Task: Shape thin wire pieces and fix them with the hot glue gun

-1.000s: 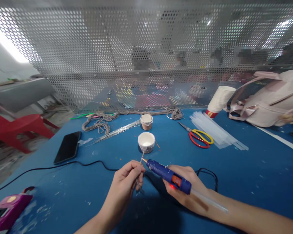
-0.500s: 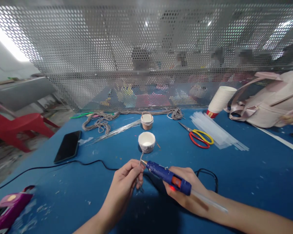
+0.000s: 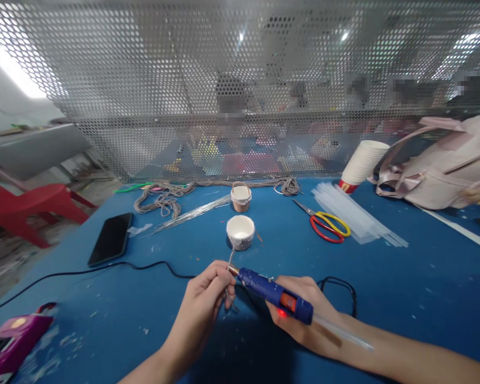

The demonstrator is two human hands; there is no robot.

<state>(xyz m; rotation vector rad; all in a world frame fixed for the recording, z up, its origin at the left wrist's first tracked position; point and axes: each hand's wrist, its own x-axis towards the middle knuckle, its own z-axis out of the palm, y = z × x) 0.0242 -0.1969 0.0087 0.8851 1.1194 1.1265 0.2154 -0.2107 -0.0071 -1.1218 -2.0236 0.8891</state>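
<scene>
My left hand (image 3: 208, 296) pinches a thin grey cord (image 3: 231, 257) between thumb and fingertips, and the cord's upper end reaches the near side of a small white paper cup (image 3: 240, 232). Wrapped around a blue hot glue gun (image 3: 270, 288), my right hand (image 3: 304, 304) holds it with the nozzle at the cord, close to my left fingertips. A clear glue stick (image 3: 344, 332) sticks out of the gun's back, and a red light glows below. Behind the white cup stands a little basket-like cup (image 3: 240, 197) with a brown lower part and a handle.
Red-and-yellow scissors (image 3: 330, 226), clear glue sticks or strips (image 3: 356, 216), stacked paper cups (image 3: 364, 162) and a pale bag (image 3: 444, 165) are on the right. Grey cord bundles (image 3: 160, 198), wires (image 3: 196, 213), a phone (image 3: 111, 239), a black cable (image 3: 144, 265) and a purple device (image 3: 14, 341) lie left.
The glue gun's nozzle has shifted slightly left and down, against the cord by my left fingers. My left hand keeps its pinch, and the cups stay in place.
</scene>
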